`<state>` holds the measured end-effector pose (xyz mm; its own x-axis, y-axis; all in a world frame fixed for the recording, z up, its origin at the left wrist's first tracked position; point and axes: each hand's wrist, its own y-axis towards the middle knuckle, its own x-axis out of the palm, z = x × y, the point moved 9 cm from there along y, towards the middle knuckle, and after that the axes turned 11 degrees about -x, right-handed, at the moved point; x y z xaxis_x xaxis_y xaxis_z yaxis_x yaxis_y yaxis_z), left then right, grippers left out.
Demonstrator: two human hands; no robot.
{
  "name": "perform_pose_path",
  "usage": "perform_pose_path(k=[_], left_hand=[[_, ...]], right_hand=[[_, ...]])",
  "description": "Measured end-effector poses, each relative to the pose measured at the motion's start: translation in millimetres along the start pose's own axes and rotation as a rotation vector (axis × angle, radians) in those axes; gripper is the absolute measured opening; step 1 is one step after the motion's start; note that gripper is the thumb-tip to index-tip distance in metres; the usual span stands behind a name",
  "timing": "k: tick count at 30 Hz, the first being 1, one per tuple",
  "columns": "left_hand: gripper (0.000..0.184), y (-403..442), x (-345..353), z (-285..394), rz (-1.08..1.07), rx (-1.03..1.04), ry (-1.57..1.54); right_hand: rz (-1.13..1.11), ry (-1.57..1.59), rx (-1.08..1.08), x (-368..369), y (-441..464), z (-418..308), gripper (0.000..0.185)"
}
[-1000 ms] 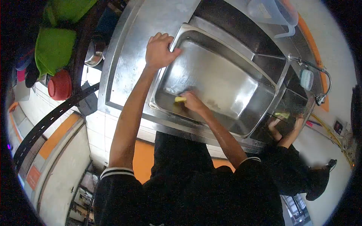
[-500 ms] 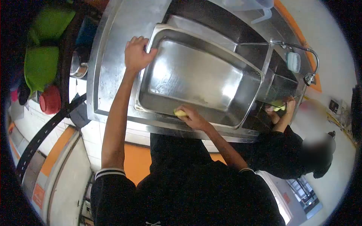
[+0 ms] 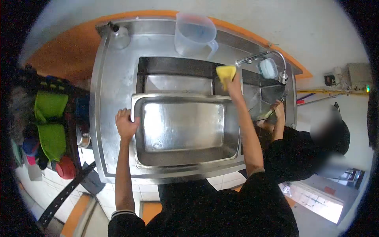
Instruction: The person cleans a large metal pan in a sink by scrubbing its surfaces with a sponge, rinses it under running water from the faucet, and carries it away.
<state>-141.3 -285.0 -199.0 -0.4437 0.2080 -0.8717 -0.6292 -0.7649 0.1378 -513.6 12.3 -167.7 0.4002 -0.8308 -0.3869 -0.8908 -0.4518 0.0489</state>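
A large rectangular steel pan (image 3: 181, 126) rests across the front of the sink (image 3: 144, 75). My left hand (image 3: 127, 124) is closed on the pan's left rim, thumb over the edge. Beyond the pan's back right corner, my right hand (image 3: 233, 85) holds a yellow sponge (image 3: 226, 73) above the divider between the basins, near the base of the faucet (image 3: 254, 58). The pan's inside is shiny, with a few marks near its lower left.
A clear plastic jug (image 3: 193, 37) and a bottle (image 3: 120, 38) stand at the back of the counter. A light blue container (image 3: 268, 68) sits beside the faucet. At the right basin, a co-worker's hands (image 3: 278, 110) hold something greenish. Green holders (image 3: 51, 138) hang at the left.
My right hand has lifted the sponge out of the pan's near side to beyond its back right corner. My left hand stays on the rim. The view has shifted, showing more counter.
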Motion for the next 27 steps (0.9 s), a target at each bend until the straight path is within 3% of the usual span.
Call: perform_pose_path(k=[5,7,10,11,13,14,16,17,19,20,22,23,25,27], left_hand=[[0.021,0.0,-0.3,6.2,0.012,0.051,-0.073],[0.021,-2.0,-10.1,14.0,0.143,0.135,-0.049],[0.021,1.5,-3.0,9.4,-0.034,-0.016,-0.043],[0.021,0.6,3.5,2.5,-0.007,0.019,-0.071],[0.022,0.2,6.4,0.3,-0.003,0.026,-0.057],[0.022,0.7,8.4,-0.9,-0.014,0.019,-0.053],[0.023,-1.3,7.6,1.6,0.025,0.076,-0.055],[0.023,-0.8,9.4,-0.2,-0.01,0.053,-0.025],[0.023,-1.6,13.0,0.6,-0.039,0.054,-0.003],[0.023,-3.6,5.6,5.7,0.066,0.117,-0.031],[0.024,-5.9,-7.2,15.7,0.194,0.192,-0.073],[0.024,-2.9,-1.6,11.1,0.102,0.127,-0.065],[0.025,-0.9,2.7,8.0,-0.004,0.036,-0.096],[0.025,-1.7,0.0,10.2,0.016,0.039,-0.086]], right_hand=[[0.268,-0.024,0.049,-23.6,99.4,95.4,0.023],[0.255,-0.379,-0.162,-29.0,111.5,77.5,0.026],[0.453,-0.537,0.22,-100.0,95.0,77.1,0.043],[0.656,-0.544,0.413,-129.2,79.2,81.4,0.042],[0.859,-0.363,0.184,-184.6,108.5,147.9,0.04],[0.876,-0.347,0.189,-185.9,108.6,131.0,0.04],[0.994,0.361,-0.214,-190.2,97.8,63.5,0.045],[1.021,0.362,-0.21,-197.3,87.0,52.3,0.045],[0.783,0.891,-0.443,-197.1,92.7,21.4,0.055],[0.8,0.891,-0.462,-197.2,83.6,10.8,0.055],[0.781,1.248,-0.375,-181.4,69.2,3.6,0.048],[0.782,1.255,-0.397,-186.1,60.0,-5.3,0.048],[0.812,1.698,-0.332,-183.0,51.0,-0.4,0.036],[0.884,1.694,-0.331,-200.7,33.7,-8.5,0.031]])
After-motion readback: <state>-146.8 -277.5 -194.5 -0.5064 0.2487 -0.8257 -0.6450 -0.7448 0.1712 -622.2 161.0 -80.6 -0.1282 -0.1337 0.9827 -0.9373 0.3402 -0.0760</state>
